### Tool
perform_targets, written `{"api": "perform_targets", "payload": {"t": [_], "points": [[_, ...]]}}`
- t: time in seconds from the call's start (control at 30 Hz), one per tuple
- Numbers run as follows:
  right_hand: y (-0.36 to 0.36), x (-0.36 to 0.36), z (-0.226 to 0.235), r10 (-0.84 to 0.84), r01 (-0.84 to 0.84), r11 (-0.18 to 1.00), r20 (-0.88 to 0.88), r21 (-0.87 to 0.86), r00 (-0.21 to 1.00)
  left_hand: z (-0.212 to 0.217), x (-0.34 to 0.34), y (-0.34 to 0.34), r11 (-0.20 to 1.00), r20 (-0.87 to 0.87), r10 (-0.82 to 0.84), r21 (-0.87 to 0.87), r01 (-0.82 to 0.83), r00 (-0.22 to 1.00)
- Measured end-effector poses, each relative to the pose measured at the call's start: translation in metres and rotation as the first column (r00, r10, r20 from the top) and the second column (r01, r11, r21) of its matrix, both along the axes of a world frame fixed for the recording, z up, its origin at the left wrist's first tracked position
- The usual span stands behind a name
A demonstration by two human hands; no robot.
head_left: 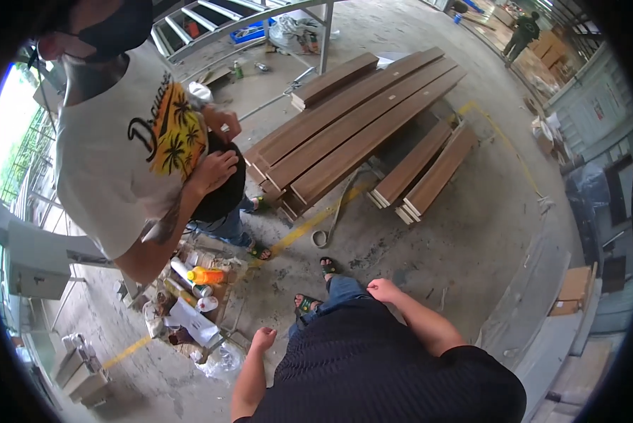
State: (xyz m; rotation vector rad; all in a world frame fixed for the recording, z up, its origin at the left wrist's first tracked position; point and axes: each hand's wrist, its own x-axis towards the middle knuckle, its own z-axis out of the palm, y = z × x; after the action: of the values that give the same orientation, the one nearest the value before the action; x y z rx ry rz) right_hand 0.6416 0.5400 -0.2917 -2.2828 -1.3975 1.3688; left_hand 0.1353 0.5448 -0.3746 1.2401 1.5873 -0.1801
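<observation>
My left hand (263, 339) hangs beside my body with its fingers curled in and nothing showing in it. Nearest to it is a low bench (226, 302) crowded with bottles, papers and plastic wrap. On my other side, my right hand (382, 290) is loosely closed by my hip, also with no object visible. Beyond it lie two short stacks of brown wood-look boards (423, 169). A larger stack of long brown boards (362, 120) rests further off. At the left, a co-worker (129, 155) in a printed white T-shirt stands with both hands held at the waist.
An orange bottle (205, 276) and a white sheet of paper (193, 321) sit on the bench. A strap (321, 238) lies curled on the concrete floor. Metal rollers (202, 25) stand at the back. Cardboard boxes (571, 290) are at right; another person (524, 34) is far off.
</observation>
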Motion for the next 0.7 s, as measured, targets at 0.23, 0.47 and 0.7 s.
{"api": "perform_targets", "payload": {"t": [0.23,0.47,0.7], "points": [[0.037,0.045,0.003,-0.023,0.023,1.000,0.004,0.019,1.000,0.031,0.119,0.087,0.989,0.149,-0.150,0.034,0.147,0.977],[0.103,0.136,-0.010,0.055,-0.055,0.998,-0.025,-0.024,0.998,0.042,0.306,0.175,0.974,0.303,-0.128,-0.141,0.177,0.944],[0.143,0.284,-0.024,-0.156,0.151,0.984,0.045,0.096,0.987,0.051,0.403,0.223,0.778,-0.030,-0.626,0.042,0.626,0.780]]}}
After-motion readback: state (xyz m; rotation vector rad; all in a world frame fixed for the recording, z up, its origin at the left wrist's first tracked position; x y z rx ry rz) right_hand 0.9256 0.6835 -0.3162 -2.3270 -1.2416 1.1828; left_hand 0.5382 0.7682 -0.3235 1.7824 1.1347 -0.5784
